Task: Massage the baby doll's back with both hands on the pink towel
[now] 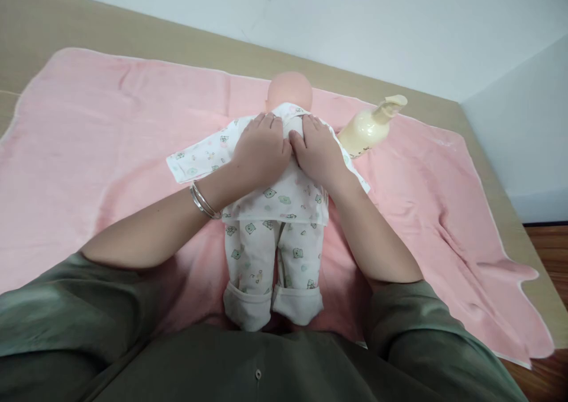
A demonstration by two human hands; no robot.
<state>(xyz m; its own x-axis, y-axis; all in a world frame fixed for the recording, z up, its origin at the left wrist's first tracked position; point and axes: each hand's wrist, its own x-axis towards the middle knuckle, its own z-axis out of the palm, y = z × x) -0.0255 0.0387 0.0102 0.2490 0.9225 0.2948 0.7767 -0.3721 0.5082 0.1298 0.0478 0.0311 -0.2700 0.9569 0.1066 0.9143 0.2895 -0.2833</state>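
- Left: pink blanket [84, 124], spread over the tabletop [89, 28]; it would probably ruck or slide if the hands pushed sideways, carrying its load along.
- Left of centre: left hand [264, 154], silver bangles [203, 202] at its wrist; palm down, fingers straight and close together, laid flat on the doll's upper back and gripping nothing; too heavy a press here could shift or dent the body beneath.
- Centre: doll [284, 200], lying on the blanket, apparently face-down, head pointing away from the person; bald, smooth, pinkish head; white shirt and trousers printed with small green motifs; one sleeve stretched leftward; trouser cuffs turned up, feet not seen.
- Right of centre: right hand [320, 152], likewise flat, clamped on nothing; the two thumbs nearly meet.
- Right: pump bottle [364, 130], pale yellow, beside the doll's farther sleeve; a swing of the right arm could knock it; whether it stands upright cannot be told.
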